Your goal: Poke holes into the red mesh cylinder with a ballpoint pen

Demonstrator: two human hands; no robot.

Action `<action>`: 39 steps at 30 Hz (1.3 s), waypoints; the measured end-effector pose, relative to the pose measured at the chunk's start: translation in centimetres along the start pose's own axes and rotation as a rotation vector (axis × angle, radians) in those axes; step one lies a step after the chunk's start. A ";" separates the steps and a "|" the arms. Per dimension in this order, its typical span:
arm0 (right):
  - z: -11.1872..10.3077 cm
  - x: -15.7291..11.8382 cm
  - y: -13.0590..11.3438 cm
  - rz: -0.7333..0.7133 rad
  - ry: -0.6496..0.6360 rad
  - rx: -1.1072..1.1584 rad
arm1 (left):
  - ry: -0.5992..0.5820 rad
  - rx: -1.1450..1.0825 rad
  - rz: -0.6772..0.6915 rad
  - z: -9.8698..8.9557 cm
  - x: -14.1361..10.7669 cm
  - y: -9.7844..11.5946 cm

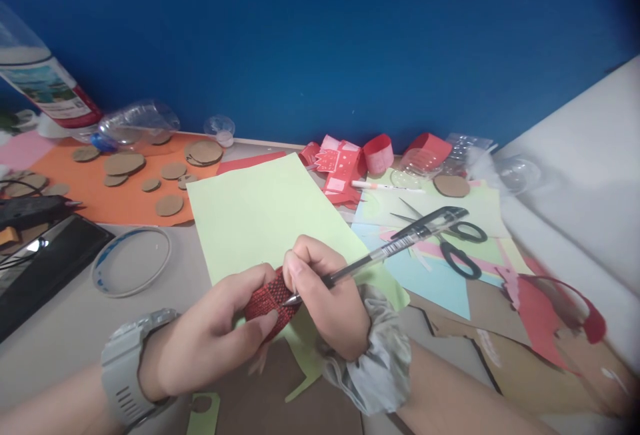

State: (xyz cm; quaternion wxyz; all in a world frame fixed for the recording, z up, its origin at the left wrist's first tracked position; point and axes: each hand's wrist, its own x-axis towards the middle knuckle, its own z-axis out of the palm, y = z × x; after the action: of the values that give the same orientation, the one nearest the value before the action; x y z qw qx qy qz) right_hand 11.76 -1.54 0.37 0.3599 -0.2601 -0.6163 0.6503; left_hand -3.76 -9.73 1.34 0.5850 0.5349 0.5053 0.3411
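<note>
Near the centre, my left hand (pixel 215 325) pinches a small red piece (pixel 270 303) covered in a dark dotted or woven-looking pattern. Its thumb lies across the front and part of the piece is hidden by the fingers. My right hand (pixel 325 295) grips a black ballpoint pen (pixel 395 245), whose metal tip meets the red piece or sits very close to it. Behind both hands lies a pale green sheet of paper (pixel 265 201), with a cut lower edge showing below the wrists.
Scissors (pixel 445 241) rest on coloured papers at right, near red paper scraps (pixel 545 321). Cardboard discs (pixel 125 163) lie on orange paper (pixel 95 201) at left, with a clear bottle (pixel 140 121), a clear plastic ring (pixel 131 261) and a phone-like black slab (pixel 55 268).
</note>
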 end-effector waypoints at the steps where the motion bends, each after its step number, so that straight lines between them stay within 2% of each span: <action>1: 0.0 0.0 0.0 0.002 0.006 0.001 | -0.009 -0.013 -0.009 0.0 -0.1 -0.1; 5: 0.1 -0.1 0.0 0.021 0.022 0.007 | -0.038 -0.044 -0.037 0.0 -0.1 -0.2; 16: 0.1 -0.1 -0.2 0.053 0.024 -0.001 | 0.002 -0.026 -0.034 0.1 0.1 0.0; 39: -0.1 0.0 -0.5 0.053 0.035 -0.020 | -0.010 -0.018 -0.077 0.0 0.0 0.3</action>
State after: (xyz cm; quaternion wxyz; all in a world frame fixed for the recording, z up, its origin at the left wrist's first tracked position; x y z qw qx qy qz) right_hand 11.94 -1.54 0.90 0.3507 -0.2915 -0.6093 0.6486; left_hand -3.77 -9.67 1.59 0.6050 0.5114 0.5195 0.3202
